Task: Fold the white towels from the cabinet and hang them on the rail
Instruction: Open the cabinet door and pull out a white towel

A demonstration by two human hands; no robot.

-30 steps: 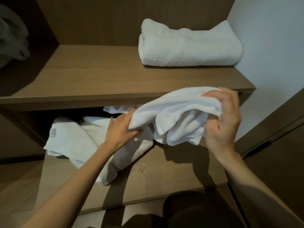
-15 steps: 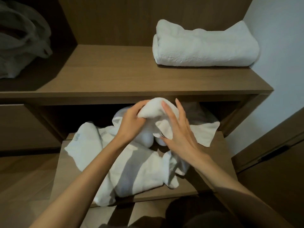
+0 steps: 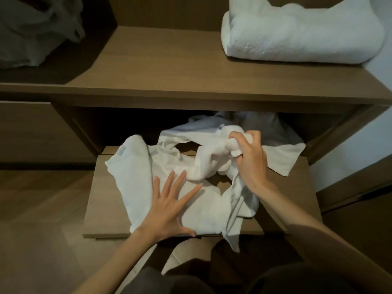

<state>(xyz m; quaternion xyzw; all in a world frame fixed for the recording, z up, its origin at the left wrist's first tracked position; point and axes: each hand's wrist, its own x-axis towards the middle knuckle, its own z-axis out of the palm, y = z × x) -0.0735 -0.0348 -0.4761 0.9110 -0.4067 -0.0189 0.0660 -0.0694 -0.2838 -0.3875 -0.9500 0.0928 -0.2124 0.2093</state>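
Note:
Crumpled white towels (image 3: 140, 172) lie in a heap on the pulled-out lower shelf (image 3: 101, 200) of the cabinet. My left hand (image 3: 169, 206) lies flat on the heap with its fingers spread. My right hand (image 3: 250, 160) grips a bunched, twisted part of a towel at the heap's far right side, slightly raised. A towel edge hangs over the shelf's front. A thick folded white towel (image 3: 301, 32) rests on the upper shelf (image 3: 169, 66) at the right. No rail is in view.
A grey plastic bag (image 3: 36, 32) sits in the dark left compartment of the upper shelf. A white wall (image 3: 377, 132) stands to the right, with a dark wooden panel (image 3: 360, 209) below it. My knees are at the bottom edge.
Both hands held a towel up a second ago. It has come down onto the heap; my left hand let go and now lies flat, while my right hand keeps gripping a bunch.

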